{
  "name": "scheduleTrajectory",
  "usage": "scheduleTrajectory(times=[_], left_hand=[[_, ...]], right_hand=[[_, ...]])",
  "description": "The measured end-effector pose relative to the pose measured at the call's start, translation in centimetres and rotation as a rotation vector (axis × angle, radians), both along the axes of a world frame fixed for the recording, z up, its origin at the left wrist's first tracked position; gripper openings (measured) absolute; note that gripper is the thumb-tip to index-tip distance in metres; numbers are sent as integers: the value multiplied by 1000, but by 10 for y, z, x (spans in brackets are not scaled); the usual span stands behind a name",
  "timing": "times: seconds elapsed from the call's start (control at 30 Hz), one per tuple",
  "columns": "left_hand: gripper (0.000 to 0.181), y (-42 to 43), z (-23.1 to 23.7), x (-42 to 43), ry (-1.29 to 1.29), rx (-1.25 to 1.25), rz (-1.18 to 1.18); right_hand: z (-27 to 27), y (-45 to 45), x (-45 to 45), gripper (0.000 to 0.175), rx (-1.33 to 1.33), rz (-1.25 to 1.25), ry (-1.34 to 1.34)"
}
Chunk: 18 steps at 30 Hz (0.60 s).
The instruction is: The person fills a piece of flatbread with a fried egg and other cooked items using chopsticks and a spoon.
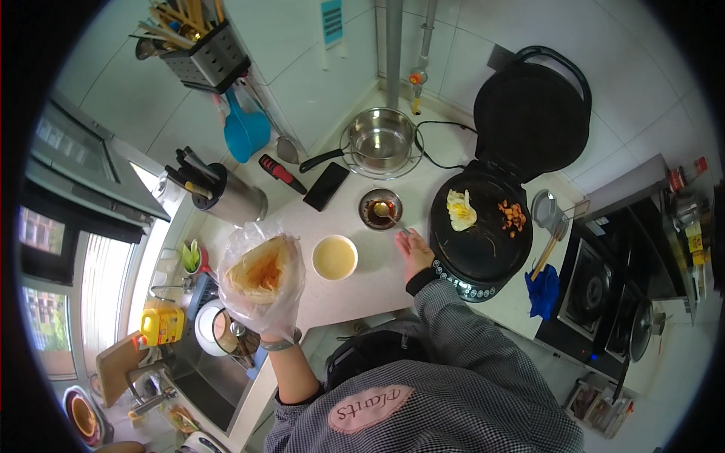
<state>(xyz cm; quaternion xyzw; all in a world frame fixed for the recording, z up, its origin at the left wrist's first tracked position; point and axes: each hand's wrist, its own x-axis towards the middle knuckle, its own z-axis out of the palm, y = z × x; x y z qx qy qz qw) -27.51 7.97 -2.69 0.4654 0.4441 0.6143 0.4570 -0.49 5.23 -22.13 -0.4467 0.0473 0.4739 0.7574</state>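
My left hand (277,324) is mostly hidden by a clear plastic bag (293,294), gripped from below. On the bag lies a folded flatbread (259,272) with reddish-brown sauce on its surface. Between the fingers of my right hand (414,251) is the handle of a metal spoon (383,210). Its bowl-shaped end rests over dark sauce in a small metal bowl (369,196). A white bowl of pale yellow liquid (335,258) stands between my hands. To the right, an open electric griddle (473,257) holds a fried egg (461,210) and browned diced pieces (512,217).
A saucepan (380,133), black phone (326,187), red-and-black handled tool (282,173) and knife block (238,195) stand or lie behind. The sink (198,379) is at lower left. A blue cloth (542,291) lies beside the gas stove (592,289). The griddle's raised lid (532,116) leans back.
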Motion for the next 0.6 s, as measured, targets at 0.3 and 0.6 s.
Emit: scheduleTrajectory(times=[0.3, 0.6], left_hand=[[54, 9, -8, 8, -714, -80, -278], [69, 21, 17, 36, -1173, -431, -199]], right_hand=[[14, -14, -1, 77, -47, 258, 106], [87, -99, 167, 17, -54, -181, -944]])
